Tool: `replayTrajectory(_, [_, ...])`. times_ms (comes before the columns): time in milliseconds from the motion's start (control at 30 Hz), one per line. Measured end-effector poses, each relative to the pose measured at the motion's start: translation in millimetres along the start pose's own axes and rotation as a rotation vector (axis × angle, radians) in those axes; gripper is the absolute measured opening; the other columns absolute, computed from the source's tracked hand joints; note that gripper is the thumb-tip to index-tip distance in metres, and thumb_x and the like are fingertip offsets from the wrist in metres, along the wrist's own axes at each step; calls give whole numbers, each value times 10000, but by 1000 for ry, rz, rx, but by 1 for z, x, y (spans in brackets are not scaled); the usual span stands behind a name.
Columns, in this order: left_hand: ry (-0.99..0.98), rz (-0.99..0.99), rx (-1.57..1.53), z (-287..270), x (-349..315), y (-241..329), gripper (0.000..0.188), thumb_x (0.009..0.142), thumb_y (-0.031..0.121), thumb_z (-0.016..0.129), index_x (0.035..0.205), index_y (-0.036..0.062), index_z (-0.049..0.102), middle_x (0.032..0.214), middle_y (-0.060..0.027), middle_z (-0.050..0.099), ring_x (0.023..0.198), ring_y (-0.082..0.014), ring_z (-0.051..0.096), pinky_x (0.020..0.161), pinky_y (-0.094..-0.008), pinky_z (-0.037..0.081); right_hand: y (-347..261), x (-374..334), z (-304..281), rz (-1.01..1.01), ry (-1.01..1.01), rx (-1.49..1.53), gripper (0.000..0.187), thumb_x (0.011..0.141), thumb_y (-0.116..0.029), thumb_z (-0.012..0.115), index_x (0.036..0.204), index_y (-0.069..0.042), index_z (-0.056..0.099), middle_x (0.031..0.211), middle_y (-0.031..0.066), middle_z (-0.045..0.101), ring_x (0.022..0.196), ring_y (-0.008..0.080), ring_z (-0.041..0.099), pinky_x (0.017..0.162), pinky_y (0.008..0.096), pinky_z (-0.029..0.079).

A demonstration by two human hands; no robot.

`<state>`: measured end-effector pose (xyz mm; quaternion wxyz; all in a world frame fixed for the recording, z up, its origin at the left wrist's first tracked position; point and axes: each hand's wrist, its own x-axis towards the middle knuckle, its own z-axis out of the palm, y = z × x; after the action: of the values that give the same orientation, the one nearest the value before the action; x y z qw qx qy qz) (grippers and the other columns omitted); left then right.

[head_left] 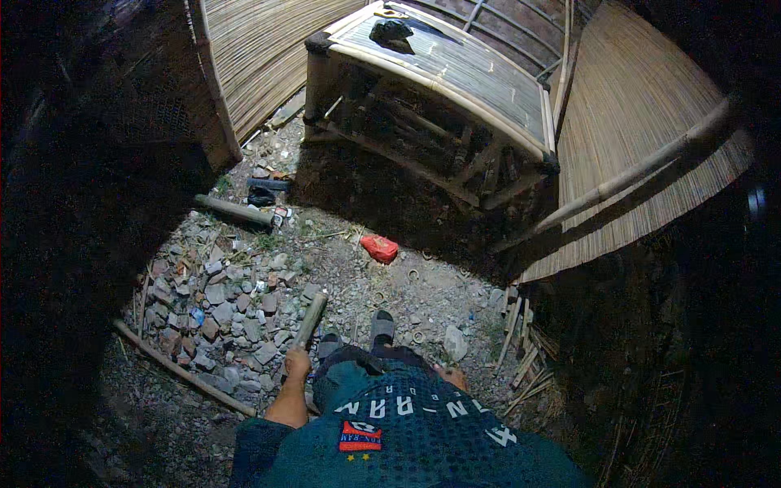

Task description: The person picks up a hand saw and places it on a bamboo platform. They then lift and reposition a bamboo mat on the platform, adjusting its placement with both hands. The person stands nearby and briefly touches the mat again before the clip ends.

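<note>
My left hand (298,363) is wrapped around a thick bamboo piece (311,320), which slants up and away past the edge of the rubble. Its lower end is partly hidden by my hand and clothing. My right hand (452,376) hangs beside my right hip, largely covered by my teal shirt (423,431). Its fingers do not show well enough to tell whether they hold anything. Both feet, in grey footwear (382,328), are on gravelly ground. Ahead of them lies a crumpled red plastic bag (379,249).
A bamboo-framed table (472,73) stands ahead, with a black bag (392,35) on top. Broken bricks and stones (236,317) spread at left, bordered by a long pole (183,370). Another bamboo log (236,211) lies beyond. Split sticks (529,358) are at right, below a reed panel (643,122).
</note>
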<state>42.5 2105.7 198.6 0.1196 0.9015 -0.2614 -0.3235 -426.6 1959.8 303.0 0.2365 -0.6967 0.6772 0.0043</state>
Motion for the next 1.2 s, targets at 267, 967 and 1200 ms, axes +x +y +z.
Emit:
replayTrajectory(267, [-72, -61, -57, -44, -30, 33, 392, 940, 313, 550, 1143, -2, 666, 988, -256, 684, 945, -426, 677, 863, -491, 535, 15, 3, 12, 151, -144, 115, 627, 796, -695, 684, 803, -72, 745, 796, 164, 710, 816, 327, 695, 782, 461, 525])
replayTrajectory(967, [-9, -68, -83, -13, -6, 14, 416, 999, 396, 499, 1114, 31, 660, 1057, -261, 675, 1004, -449, 643, 856, -511, 506, -9, -10, -4, 250, -194, 170, 601, 803, -668, 699, 928, -84, 771, 883, 136, 740, 863, 287, 707, 767, 427, 536])
replayTrajectory(1200, [-65, -97, -113, -23, -8, 24, 440, 997, 391, 490, 1079, -2, 672, 1060, -276, 671, 990, -460, 647, 861, -515, 510, 32, 6, 27, 299, -302, 222, 595, 805, -642, 715, 928, -62, 764, 885, 143, 737, 861, 290, 704, 770, 422, 533])
